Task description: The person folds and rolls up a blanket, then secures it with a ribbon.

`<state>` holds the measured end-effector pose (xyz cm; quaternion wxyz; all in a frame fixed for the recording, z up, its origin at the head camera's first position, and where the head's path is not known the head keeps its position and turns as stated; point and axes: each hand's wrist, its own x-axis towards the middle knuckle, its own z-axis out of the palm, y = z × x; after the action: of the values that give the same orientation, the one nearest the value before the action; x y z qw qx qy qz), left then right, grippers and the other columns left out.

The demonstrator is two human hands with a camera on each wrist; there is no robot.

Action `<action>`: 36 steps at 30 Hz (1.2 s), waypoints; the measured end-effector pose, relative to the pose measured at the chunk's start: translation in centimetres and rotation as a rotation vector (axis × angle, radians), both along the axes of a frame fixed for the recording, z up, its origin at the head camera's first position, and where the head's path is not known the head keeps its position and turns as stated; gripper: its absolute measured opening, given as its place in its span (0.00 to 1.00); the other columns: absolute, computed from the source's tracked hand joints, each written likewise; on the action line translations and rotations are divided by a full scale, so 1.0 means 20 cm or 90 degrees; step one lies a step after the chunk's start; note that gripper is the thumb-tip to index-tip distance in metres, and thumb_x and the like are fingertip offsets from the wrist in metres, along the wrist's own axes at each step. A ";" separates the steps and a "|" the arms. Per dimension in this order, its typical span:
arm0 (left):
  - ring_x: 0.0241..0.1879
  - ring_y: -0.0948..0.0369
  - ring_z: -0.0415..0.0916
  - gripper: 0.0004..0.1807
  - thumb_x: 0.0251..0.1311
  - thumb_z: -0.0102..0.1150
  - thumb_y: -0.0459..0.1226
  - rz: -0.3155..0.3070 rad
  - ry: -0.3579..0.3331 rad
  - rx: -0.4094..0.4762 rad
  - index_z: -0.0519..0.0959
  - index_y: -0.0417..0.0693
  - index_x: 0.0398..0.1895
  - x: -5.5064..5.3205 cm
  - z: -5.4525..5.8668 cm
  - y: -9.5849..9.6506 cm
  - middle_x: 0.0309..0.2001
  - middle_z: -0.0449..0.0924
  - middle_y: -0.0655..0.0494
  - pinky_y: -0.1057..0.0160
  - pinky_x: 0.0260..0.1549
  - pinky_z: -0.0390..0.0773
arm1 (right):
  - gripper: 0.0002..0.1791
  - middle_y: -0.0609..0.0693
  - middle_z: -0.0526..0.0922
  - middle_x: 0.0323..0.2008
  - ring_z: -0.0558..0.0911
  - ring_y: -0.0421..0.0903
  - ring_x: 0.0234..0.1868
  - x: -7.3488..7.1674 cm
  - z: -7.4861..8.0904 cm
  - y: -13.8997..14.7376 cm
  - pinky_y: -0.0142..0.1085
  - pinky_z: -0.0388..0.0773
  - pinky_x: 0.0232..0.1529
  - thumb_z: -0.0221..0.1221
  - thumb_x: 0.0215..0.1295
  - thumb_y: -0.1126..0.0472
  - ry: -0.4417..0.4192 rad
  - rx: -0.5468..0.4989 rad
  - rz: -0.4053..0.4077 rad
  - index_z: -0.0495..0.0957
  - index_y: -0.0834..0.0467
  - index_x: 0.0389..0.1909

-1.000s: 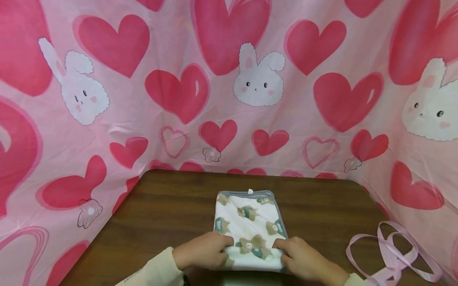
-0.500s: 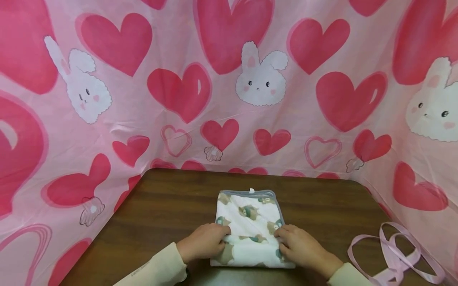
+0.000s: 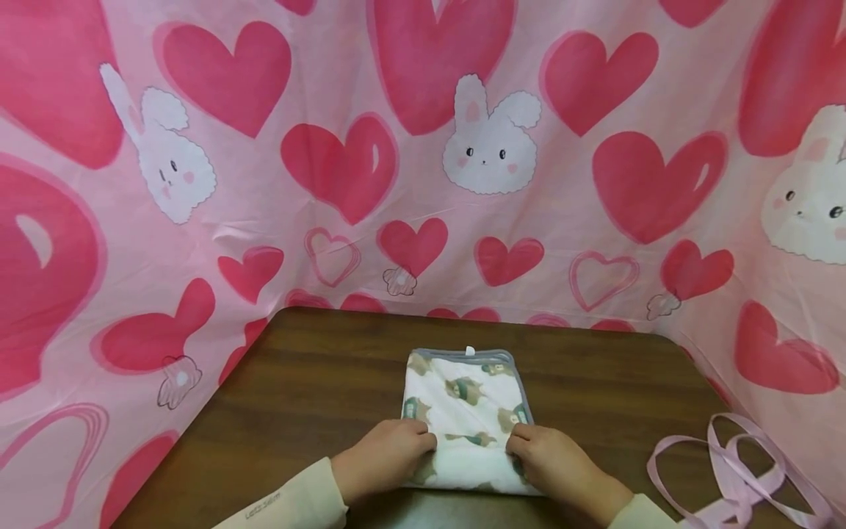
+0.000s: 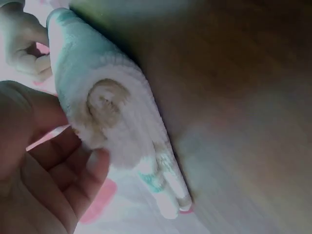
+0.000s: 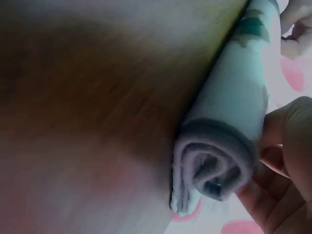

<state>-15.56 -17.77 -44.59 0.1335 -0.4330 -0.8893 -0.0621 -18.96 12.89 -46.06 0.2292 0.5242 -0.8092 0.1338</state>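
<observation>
A white towel (image 3: pixel 471 397) with brown and green bear prints and grey edging lies folded on the table. Its near end is rolled up; the grey spiral end of the roll (image 5: pixel 214 156) shows in the right wrist view. At the left end of the roll, my left hand (image 3: pixel 386 457) holds the towel between thumb and curled fingers. My right hand (image 3: pixel 562 461) grips the opposite end in the same way. In the left wrist view, fingertips (image 4: pixel 100 161) touch the roll's side. The roll hides part of the fingers.
On the right side of the table lies a looped pink ribbon (image 3: pixel 734 477). The brown wooden table (image 3: pixel 317 382) is bordered by a pink cloth backdrop (image 3: pixel 423 294) with hearts and rabbits at the back and both sides.
Both hands had their thumbs on top of the near edge. That edge has been turned over away from me into a roll, and the fingers now lie over it.
</observation>
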 end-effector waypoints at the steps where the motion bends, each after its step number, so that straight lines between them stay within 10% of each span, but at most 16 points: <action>1: 0.21 0.73 0.60 0.06 0.59 0.63 0.37 0.004 -0.017 -0.003 0.77 0.58 0.28 0.01 0.01 0.00 0.23 0.64 0.69 0.74 0.19 0.61 | 0.15 0.39 0.73 0.29 0.73 0.33 0.27 0.01 0.00 0.00 0.27 0.72 0.25 0.68 0.41 0.71 0.003 -0.001 -0.009 0.78 0.51 0.28; 9: 0.22 0.71 0.63 0.16 0.50 0.71 0.51 0.003 -0.003 -0.097 0.75 0.57 0.33 0.06 0.03 -0.02 0.26 0.66 0.67 0.69 0.19 0.65 | 0.25 0.42 0.74 0.34 0.74 0.38 0.33 0.11 -0.02 0.03 0.33 0.75 0.32 0.72 0.49 0.46 0.033 0.069 -0.035 0.78 0.54 0.44; 19: 0.21 0.65 0.70 0.11 0.42 0.70 0.41 0.013 0.109 -0.137 0.75 0.57 0.24 0.08 0.01 0.01 0.21 0.69 0.65 0.63 0.25 0.70 | 0.26 0.47 0.75 0.32 0.75 0.45 0.31 0.12 -0.03 0.00 0.37 0.76 0.32 0.66 0.34 0.65 0.095 0.089 -0.025 0.79 0.59 0.42; 36: 0.19 0.72 0.62 0.08 0.49 0.65 0.35 0.054 -0.100 -0.036 0.75 0.56 0.27 0.01 0.06 -0.08 0.20 0.68 0.70 0.67 0.18 0.64 | 0.20 0.43 0.82 0.34 0.81 0.42 0.34 0.07 0.05 0.03 0.40 0.79 0.33 0.69 0.40 0.65 -0.074 0.084 -0.076 0.78 0.56 0.40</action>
<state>-15.36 -19.30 -43.30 0.0536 -0.3921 -0.9160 -0.0650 -17.48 13.59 -45.02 0.1543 0.4804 -0.8579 0.0968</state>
